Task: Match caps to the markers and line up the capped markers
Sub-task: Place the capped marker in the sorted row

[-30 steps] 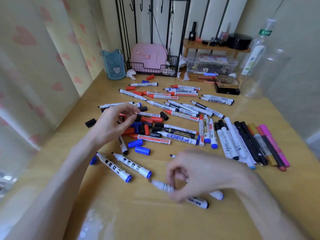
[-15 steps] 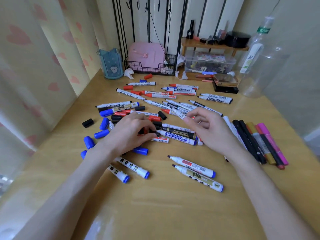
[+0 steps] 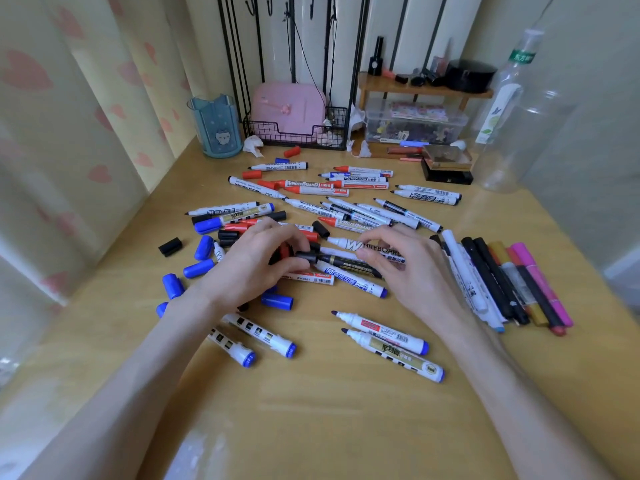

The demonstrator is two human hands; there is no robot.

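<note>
My left hand [image 3: 256, 265] pinches a black cap [image 3: 306, 257] between thumb and fingertips, its mouth right at the tip of the black-and-gold marker [image 3: 346, 264]. My right hand [image 3: 412, 271] curls round that marker's barrel, mid-pile on the bench [image 3: 346, 427]. Just behind, a white marker [image 3: 360, 244] reads "WHITEBOARD". Farther back, the red-labelled marker [image 3: 306, 184] reads "WhiteBoard" and the rear marker [image 3: 278, 165] "WHITEBOARD MARKER". Loose blue caps [image 3: 203, 247] lie left of my left hand. Capped markers [image 3: 502, 282], black, gold and pink, lie side by side at right. The green label [image 3: 523, 57] on the clear bottle [image 3: 509, 133] is too small to read.
</note>
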